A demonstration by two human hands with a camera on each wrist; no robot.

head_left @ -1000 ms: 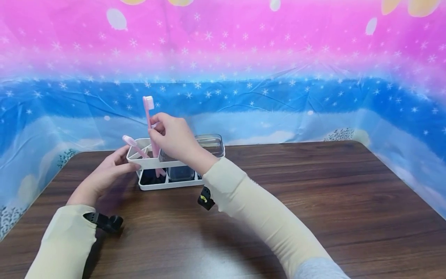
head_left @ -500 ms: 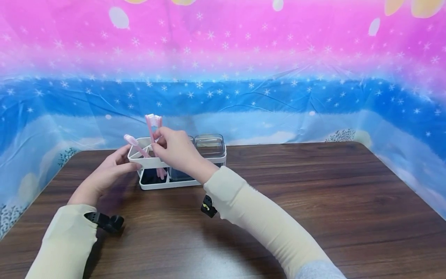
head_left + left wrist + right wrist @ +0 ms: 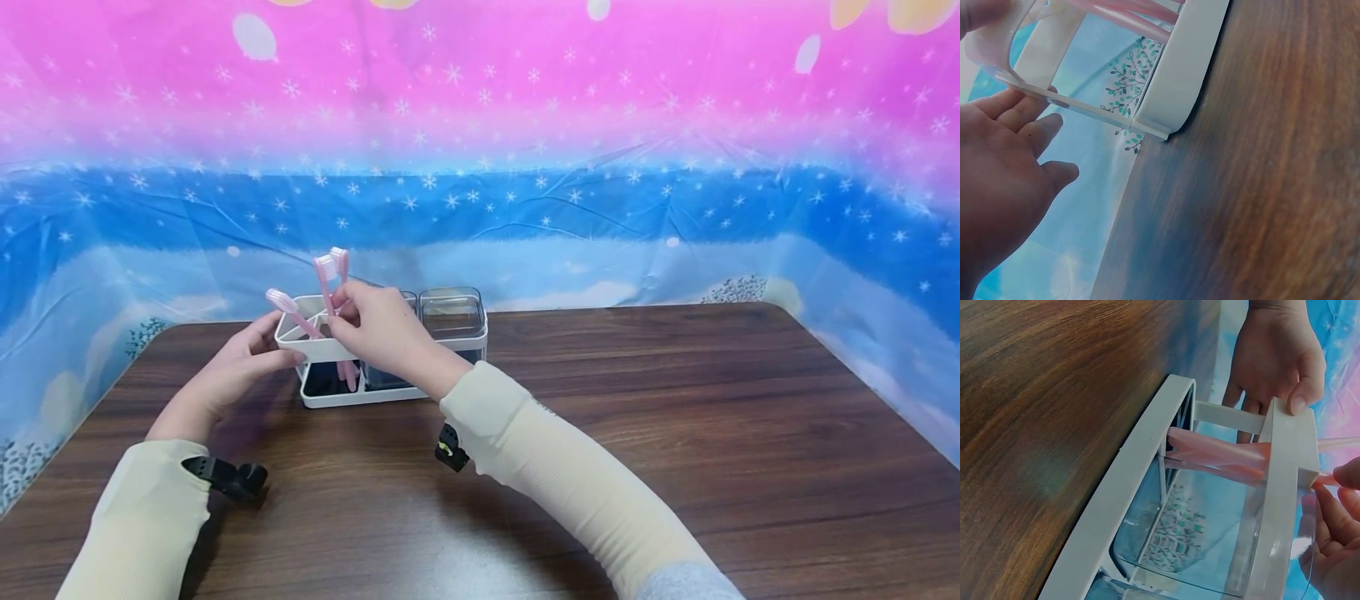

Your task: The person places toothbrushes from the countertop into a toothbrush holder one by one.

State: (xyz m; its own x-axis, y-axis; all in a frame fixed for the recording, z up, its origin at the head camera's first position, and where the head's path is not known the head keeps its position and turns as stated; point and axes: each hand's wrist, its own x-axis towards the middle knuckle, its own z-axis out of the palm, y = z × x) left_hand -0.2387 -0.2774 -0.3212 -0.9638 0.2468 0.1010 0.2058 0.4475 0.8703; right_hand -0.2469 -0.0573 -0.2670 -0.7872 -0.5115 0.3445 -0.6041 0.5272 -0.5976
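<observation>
A white holder (image 3: 330, 352) stands at the back left of the brown table (image 3: 675, 433). My left hand (image 3: 236, 367) grips its left end, thumb on the front rim (image 3: 1285, 487) and fingers (image 3: 1029, 125) along the side wall. My right hand (image 3: 371, 321) reaches over the holder and pinches the handle of an upright pink toothbrush (image 3: 324, 267). A second pink toothbrush (image 3: 340, 257) stands right beside it. A third (image 3: 281, 300) leans out to the left. In the right wrist view the pink handles (image 3: 1222, 450) slant down to the holder's base.
Clear plastic cups (image 3: 450, 312) sit in the holder's right compartments. A starry blue and pink sheet (image 3: 525, 167) hangs close behind and around the table. Black wrist straps (image 3: 232, 479) are on both sleeves.
My right hand has lowered the raised pink toothbrush into the holder, so its head now sits beside the other upright brush. The left hand has kept its grip.
</observation>
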